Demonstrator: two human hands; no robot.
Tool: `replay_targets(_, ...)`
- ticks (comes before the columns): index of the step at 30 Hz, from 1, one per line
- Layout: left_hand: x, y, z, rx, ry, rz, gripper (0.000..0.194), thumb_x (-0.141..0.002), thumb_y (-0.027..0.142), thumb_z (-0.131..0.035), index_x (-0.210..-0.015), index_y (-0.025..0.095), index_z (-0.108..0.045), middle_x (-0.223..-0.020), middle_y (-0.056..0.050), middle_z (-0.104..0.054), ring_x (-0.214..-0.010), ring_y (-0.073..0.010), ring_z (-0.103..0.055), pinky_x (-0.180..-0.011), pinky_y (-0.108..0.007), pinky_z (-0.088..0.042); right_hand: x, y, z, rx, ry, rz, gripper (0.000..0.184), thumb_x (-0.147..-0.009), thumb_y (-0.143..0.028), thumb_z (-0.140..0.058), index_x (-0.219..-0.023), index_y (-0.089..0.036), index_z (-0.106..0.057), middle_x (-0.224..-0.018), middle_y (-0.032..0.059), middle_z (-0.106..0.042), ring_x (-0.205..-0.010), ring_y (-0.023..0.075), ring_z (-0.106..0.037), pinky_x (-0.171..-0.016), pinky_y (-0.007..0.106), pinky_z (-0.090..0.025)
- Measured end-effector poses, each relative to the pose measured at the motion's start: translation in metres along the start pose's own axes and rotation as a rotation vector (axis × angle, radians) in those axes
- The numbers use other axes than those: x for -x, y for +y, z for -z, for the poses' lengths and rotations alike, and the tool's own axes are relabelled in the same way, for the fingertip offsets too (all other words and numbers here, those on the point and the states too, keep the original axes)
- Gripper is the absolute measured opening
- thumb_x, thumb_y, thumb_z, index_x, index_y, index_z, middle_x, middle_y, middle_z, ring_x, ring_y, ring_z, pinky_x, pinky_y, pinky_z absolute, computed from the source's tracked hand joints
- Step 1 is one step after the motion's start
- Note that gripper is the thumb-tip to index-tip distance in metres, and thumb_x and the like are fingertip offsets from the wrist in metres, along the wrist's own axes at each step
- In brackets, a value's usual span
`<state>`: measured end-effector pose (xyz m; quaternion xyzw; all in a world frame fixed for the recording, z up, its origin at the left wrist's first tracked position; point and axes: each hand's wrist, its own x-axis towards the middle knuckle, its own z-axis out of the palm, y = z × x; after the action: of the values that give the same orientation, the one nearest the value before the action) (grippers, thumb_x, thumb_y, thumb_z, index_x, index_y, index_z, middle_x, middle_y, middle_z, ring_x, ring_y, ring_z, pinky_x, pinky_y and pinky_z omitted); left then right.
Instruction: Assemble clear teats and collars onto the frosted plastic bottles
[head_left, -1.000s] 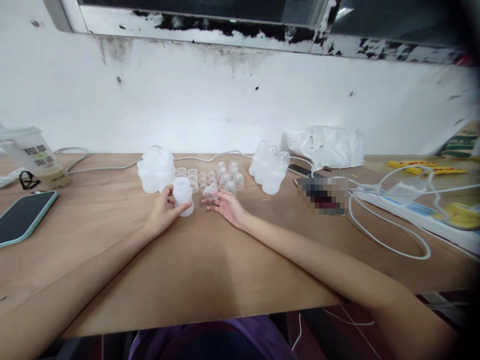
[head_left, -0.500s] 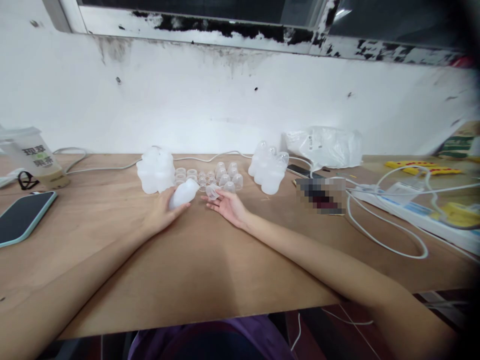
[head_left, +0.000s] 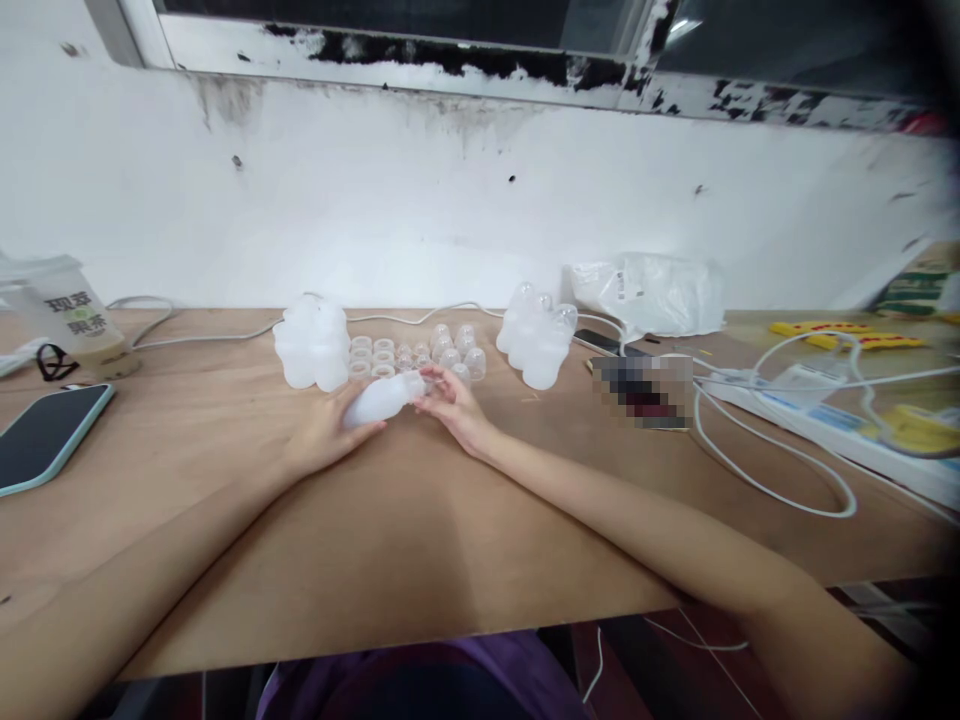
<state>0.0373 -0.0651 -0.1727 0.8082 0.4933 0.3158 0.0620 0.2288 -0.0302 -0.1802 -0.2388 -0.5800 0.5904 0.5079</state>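
Note:
My left hand [head_left: 326, 430] is wrapped round a translucent white baby bottle [head_left: 375, 400], tilted with its neck to the right. At that neck, my right hand [head_left: 454, 405] pinches a clear dome cap [head_left: 417, 382], partly hidden by the fingers. Just behind the hands stand rows of collar rings [head_left: 371, 350], small clear teats [head_left: 412, 352] and clear dome caps [head_left: 454, 345]. A cluster of white bottles without caps [head_left: 311, 340] stands to the left, and a cluster of bottles topped with clear domes [head_left: 536, 335] to the right.
At the left are a drink cup [head_left: 79, 315] and a phone [head_left: 52, 435]. To the right lie a white plastic bag [head_left: 649, 293], a pixelated flat object [head_left: 641, 392], looping white cables and a power strip [head_left: 832, 420]. The brown table [head_left: 390, 560] ends near my lap.
The bottle has shifted right, its neck meeting the clear cap. My right hand has turned and raised its fingers, bringing the cap against the bottle.

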Motion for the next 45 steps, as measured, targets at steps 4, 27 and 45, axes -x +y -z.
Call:
replay_targets(4,0.003,0.001,0.003,-0.091,-0.039,-0.032,0.055,-0.072,0.045,-0.046,-0.121,0.023,-0.034,-0.117,-0.004,-0.048,-0.103,-0.0224,-0.046,-0.086,-0.034,-0.037,0.003,-0.003,0.004,0.343,-0.158,0.150,0.046,-0.061,-0.018,-0.064,-0.102,-0.026,-0.045,-0.103,0.0020,-0.045,-0.093,0.0128,-0.047,-0.077,0.027,-0.042)
replay_targets(27,0.007,0.001,0.011,-0.129,-0.163,-0.051,0.057,-0.070,0.045,-0.048,-0.123,0.029,-0.031,-0.117,-0.003,-0.049,-0.097,-0.0236,-0.051,-0.078,-0.035,-0.040,0.011,-0.017,0.014,0.798,-0.387,0.388,0.038,-0.072,-0.024,-0.054,-0.109,-0.028,-0.049,-0.108,0.0028,-0.049,-0.101,0.0178,-0.045,-0.090,0.039,-0.034)
replay_targets(45,0.009,0.004,0.008,-0.142,-0.066,-0.230,0.045,-0.073,0.044,-0.045,-0.113,0.024,-0.042,-0.112,-0.005,-0.049,-0.097,-0.0204,-0.050,-0.080,-0.031,-0.041,0.010,-0.016,0.013,0.736,-0.278,0.104,0.027,-0.075,-0.040,-0.047,-0.084,-0.018,-0.059,-0.060,-0.0009,-0.056,-0.053,0.0091,-0.050,-0.054,0.022,-0.039)
